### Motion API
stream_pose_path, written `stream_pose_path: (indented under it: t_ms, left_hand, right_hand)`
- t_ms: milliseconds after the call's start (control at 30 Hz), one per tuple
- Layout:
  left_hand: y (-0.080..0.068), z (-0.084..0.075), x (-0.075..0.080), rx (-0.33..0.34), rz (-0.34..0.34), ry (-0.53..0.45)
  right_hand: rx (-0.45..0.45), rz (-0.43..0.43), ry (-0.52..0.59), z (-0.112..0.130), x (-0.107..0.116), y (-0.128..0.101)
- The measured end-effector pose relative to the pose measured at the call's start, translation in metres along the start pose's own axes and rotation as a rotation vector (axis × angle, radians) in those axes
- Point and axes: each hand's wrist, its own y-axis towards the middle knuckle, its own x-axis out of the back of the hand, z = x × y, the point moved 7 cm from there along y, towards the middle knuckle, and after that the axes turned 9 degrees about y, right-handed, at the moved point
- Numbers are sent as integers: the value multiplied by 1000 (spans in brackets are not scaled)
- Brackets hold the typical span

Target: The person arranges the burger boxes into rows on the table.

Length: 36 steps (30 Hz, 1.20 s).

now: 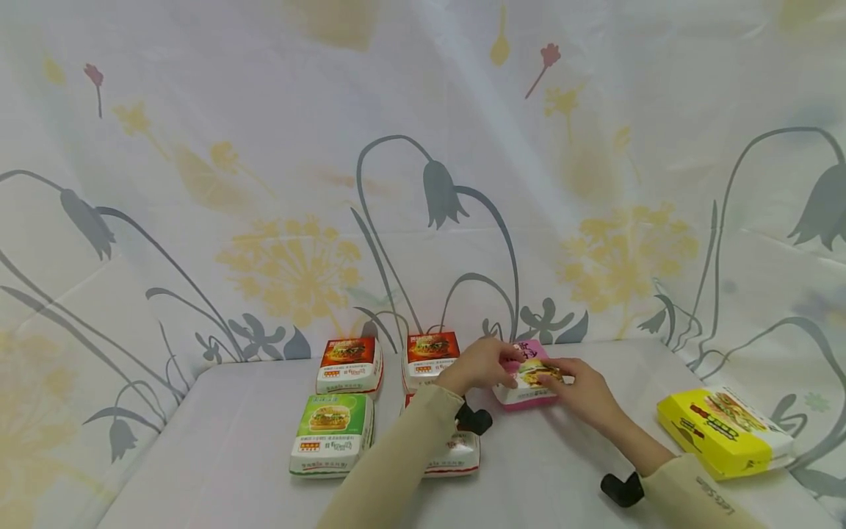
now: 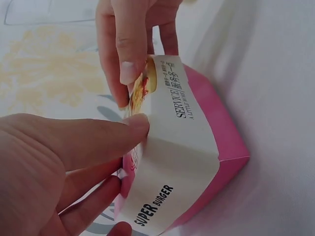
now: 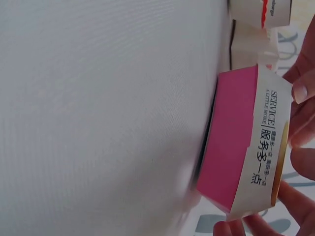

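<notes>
A pink-and-white burger box [image 1: 526, 397] with a burger picture on its lid stands on the white-covered table, between both hands in the head view. My left hand [image 1: 483, 366] grips its left side; in the left wrist view the thumb [image 2: 108, 140] presses on the lid's edge while the fingers lie along the side. On the opposite side, my right hand [image 1: 584, 391] holds the box with curled thumb and fingers. The box's white side [image 3: 265, 132] faces the right wrist camera with black lettering, its pink base below. The hands hide part of the lid.
Left of the hands stand two red-and-white burger boxes [image 1: 348, 365], a green-and-white one [image 1: 333, 435], and another box [image 1: 456, 454] partly under the left sleeve. A yellow burger box [image 1: 725, 432] sits at the right edge. A flower-print cloth [image 1: 410, 279] hangs behind the table.
</notes>
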Motion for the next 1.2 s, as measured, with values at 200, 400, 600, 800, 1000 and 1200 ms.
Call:
stream_pose_path:
  t_ms: [200,400,600,800,1000,1200]
  left_hand:
    - [-2,3,0,20,0,36]
    - [-1,7,3,48,-6,20]
    - [7,11,-1,37,-5,10]
    - [13,12,-2,47,-16,11]
    - [16,11,0,57,-31,-1]
    - [18,12,-2,63,-32,-19]
  right_hand:
    - [4,48,16,3,-3,-2]
    - [33,46,6,6,-4,1]
    - [21,38,14,1,-2,7]
    - [13,29,13,-2,-1,12]
    - [1,6,29,-3,2,15]
    - [-12,-8,31,-8,3,17]
